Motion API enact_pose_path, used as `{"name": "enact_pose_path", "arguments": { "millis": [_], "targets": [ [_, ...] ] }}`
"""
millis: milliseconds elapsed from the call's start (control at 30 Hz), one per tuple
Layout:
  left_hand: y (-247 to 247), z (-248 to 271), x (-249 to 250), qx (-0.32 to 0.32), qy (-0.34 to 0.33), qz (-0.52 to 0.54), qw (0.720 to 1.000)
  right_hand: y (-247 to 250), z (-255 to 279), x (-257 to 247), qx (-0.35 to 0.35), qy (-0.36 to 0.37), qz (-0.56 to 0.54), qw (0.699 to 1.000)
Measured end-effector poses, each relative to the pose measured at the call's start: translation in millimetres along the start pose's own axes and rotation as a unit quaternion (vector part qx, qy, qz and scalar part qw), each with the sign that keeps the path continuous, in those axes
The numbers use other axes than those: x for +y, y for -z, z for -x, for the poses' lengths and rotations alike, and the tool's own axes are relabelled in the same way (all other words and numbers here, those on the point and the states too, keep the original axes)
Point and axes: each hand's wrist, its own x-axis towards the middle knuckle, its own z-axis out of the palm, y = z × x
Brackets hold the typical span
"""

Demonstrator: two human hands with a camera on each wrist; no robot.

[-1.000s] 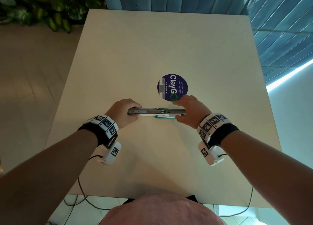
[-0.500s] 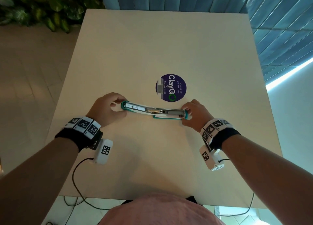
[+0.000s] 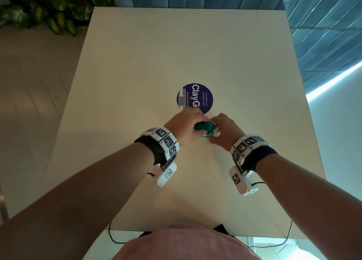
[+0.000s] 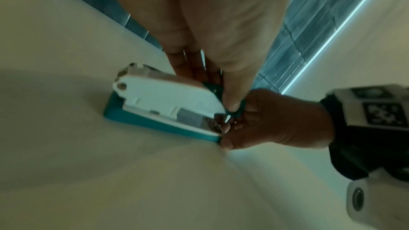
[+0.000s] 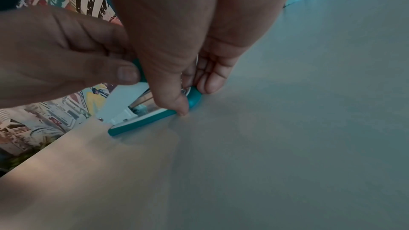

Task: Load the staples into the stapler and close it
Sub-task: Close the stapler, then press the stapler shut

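A teal and white stapler (image 3: 203, 128) sits on the cream table (image 3: 176, 54), just in front of a round sticker. My left hand (image 3: 189, 122) comes over it from the left and grips the teal top (image 4: 213, 87), thumb pressing down at the front end. My right hand (image 3: 223, 131) pinches the front end of the teal base (image 5: 194, 98) from the right. In the wrist views the white body (image 4: 163, 97) lies folded over the base (image 4: 155, 125), and shiny metal (image 5: 143, 100) shows in the narrow gap between them. No loose staples are visible.
A purple round ClayGo sticker (image 3: 201, 97) lies behind the hands, with a small grey blurred patch (image 3: 182, 100) on its left edge. Leafy plants (image 3: 49, 8) stand beyond the table's far left corner and a blue panelled wall (image 3: 323, 24) behind. Thin cables (image 3: 113, 236) hang at the near edge.
The stapler lay spread out flat between my hands; my left hand has swung its top over to the right onto the base, and both hands now meet at one spot.
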Motion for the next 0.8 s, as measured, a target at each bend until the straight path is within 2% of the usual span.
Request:
{"name": "enact_pose_path", "arguments": {
  "millis": [333,500,666,800],
  "targets": [
    [-9,-6,-6,-0.009,-0.019,-0.018,1.0,-1,-1,5,0.002,0.007,-0.002,1.0],
    [-10,6,-14,0.028,-0.022,-0.007,0.999,-1,1,7,0.008,0.011,-0.015,1.0],
    [-12,21,-31,0.051,0.034,-0.043,0.997,-6,13,12,0.036,-0.002,-0.061,0.998],
    [-12,21,-33,0.035,0.042,-0.039,0.998,-4,39,13,0.045,-0.015,-0.057,0.997]
  ]
}}
